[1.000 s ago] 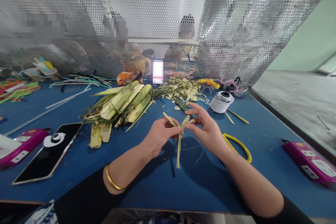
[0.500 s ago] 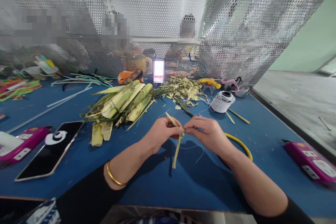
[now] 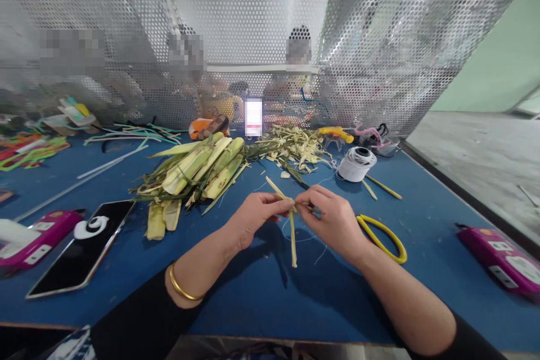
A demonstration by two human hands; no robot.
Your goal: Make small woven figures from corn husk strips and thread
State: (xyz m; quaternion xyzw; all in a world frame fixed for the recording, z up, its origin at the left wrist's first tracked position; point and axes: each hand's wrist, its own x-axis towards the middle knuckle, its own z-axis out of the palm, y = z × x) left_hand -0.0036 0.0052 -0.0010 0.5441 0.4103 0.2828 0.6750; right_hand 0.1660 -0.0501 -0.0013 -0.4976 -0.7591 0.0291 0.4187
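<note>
My left hand (image 3: 260,211) is closed, pinching a narrow pale-green husk strip (image 3: 294,244) between thumb and fingers. One end of the strip sticks up to the left; the other hangs over the table. My right hand (image 3: 328,215) meets it at the pinch, its fingertips closed on a part of the strip at the crossing. A fine white thread (image 3: 321,256) trails below the right fingers. Just beyond my hands lies a pile of corn husks (image 3: 202,166), with shredded husk pieces (image 3: 295,145) to its right.
A white thread spool (image 3: 356,167) stands right of the shreds. Yellow-handled scissors (image 3: 396,246), blades hidden, lie by my right forearm. Purple power strips (image 3: 500,259) and a phone (image 3: 80,253) flank me. Perforated metal panels (image 3: 253,17) close off the back; people sit behind them.
The strip's hanging end has swung right and points more straight down. My right fingers have curled more and turned at the crossing. The view has shifted slightly.
</note>
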